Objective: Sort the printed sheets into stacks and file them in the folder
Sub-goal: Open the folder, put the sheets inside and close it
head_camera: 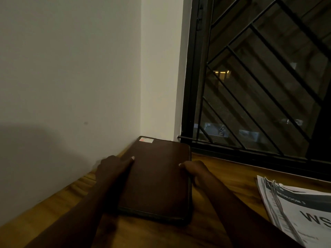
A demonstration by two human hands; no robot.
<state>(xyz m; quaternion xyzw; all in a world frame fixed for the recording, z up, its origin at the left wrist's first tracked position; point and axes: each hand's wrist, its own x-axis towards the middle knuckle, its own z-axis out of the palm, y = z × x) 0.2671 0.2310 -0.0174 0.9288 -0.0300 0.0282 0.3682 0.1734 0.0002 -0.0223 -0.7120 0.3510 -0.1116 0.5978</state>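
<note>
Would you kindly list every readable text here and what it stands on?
"BEDROOM 3": header of the top printed sheet.
"WS": large letters on that sheet, cut off by the frame edge.
Sticker on the brown folder: too blurred to read.
Sheet's small print: unreadable.

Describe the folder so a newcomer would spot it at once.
Look to the wall corner beside the barred window, on the wooden table. The folder lies flat there. It is dark brown with a pale sticker, unlike the white printed sheets to its right.

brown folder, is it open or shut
Shut: the brown folder lies flat on the wooden desk, cover down, nothing showing inside.
</note>
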